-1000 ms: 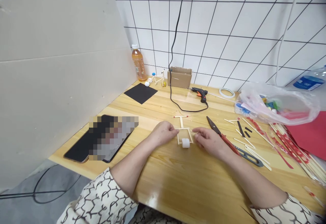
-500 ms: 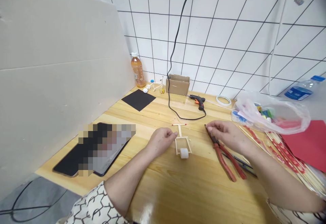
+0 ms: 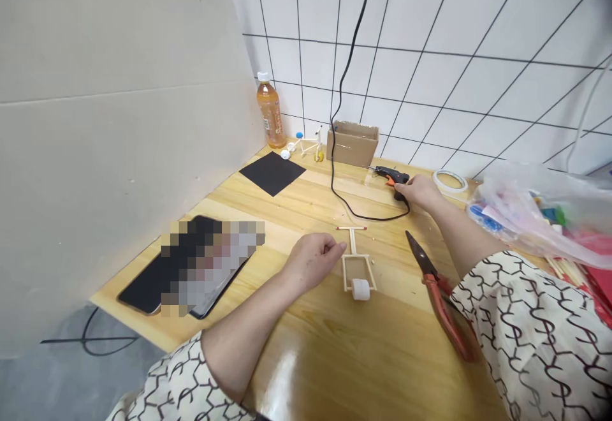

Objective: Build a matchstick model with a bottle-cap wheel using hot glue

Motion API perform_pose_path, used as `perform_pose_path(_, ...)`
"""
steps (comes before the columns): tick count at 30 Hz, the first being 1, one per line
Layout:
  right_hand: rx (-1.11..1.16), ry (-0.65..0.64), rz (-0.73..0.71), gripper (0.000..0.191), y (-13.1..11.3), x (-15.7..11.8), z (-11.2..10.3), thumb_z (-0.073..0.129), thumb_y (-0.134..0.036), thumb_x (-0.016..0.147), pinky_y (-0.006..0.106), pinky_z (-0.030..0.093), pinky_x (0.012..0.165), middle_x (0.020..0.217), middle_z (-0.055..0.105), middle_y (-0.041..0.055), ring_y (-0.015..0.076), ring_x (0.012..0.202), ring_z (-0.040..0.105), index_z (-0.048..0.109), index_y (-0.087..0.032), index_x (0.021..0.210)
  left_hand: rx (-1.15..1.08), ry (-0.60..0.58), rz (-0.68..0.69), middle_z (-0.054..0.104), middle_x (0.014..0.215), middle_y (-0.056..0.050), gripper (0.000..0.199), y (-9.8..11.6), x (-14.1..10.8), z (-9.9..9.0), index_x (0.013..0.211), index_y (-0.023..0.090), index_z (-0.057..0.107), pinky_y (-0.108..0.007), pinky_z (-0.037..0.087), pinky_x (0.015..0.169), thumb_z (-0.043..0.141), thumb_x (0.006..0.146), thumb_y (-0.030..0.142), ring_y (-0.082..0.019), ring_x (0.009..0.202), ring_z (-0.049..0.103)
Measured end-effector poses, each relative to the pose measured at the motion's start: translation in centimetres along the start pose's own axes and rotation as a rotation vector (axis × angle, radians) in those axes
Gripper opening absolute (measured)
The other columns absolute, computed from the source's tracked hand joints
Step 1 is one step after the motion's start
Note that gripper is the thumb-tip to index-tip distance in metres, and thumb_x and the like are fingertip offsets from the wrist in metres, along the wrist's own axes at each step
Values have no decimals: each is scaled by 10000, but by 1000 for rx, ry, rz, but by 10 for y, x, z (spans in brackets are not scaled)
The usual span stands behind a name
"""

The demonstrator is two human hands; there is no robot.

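My right hand (image 3: 421, 192) reaches to the black and orange glue gun (image 3: 393, 177) and has its fingers on the handle; the gun lies on the table. My left hand (image 3: 316, 260) rests on the wood with fingers curled, beside a small frame of matchsticks (image 3: 352, 256). Whatever its fingertips may pinch is too small to make out. A white roller (image 3: 360, 289) sits at the near end of that frame, and a red-tipped stick crosses its far end. Red-handled pliers (image 3: 442, 309) lie to the right, partly under my right sleeve.
Two phones (image 3: 167, 274) lie left on the table (image 3: 306, 357). Behind are a black square (image 3: 273, 173), a drink bottle (image 3: 271, 115), a small stick model (image 3: 310, 147), a cardboard box (image 3: 354, 145) and a tape roll (image 3: 450, 181). A plastic bag (image 3: 516, 210) is at right; a black cable hangs down.
My right hand has gone from the pliers' tip forward to the glue gun. My left hand stays beside the matchstick frame. The view has shifted to the right.
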State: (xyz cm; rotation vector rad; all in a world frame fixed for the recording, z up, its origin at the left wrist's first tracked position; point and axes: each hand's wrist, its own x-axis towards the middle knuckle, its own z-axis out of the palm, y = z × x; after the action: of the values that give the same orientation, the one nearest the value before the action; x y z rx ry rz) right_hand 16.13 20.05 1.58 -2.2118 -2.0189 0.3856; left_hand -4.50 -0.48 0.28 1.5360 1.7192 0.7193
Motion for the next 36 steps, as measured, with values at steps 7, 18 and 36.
perform_pose_path(7,-5,8,44,390,-7,17,15,655,-373,662,342,453,659,946,663,185,298,901,617,654,-89,930,42,-30,12,431,523,35,346,-3,1,3,549,164,476,-218,254,491,457,787,414,-98,517,380)
perform_pose_path(18,317,71,125,187,0,15,9,567,-287,830,307,497,610,753,646,57,161,668,614,629,-111,838,83,-45,13,453,533,35,346,-2,0,3,581,166,507,-219,263,501,445,802,425,-102,524,403)
perform_pose_path(36,1088,374,-44,200,3,-69,-68,430,-73,801,215,306,372,498,493,-46,52,358,381,502,-158,635,120,135,270,611,800,-32,164,-12,7,12,919,174,564,-286,455,662,506,790,257,-162,734,563)
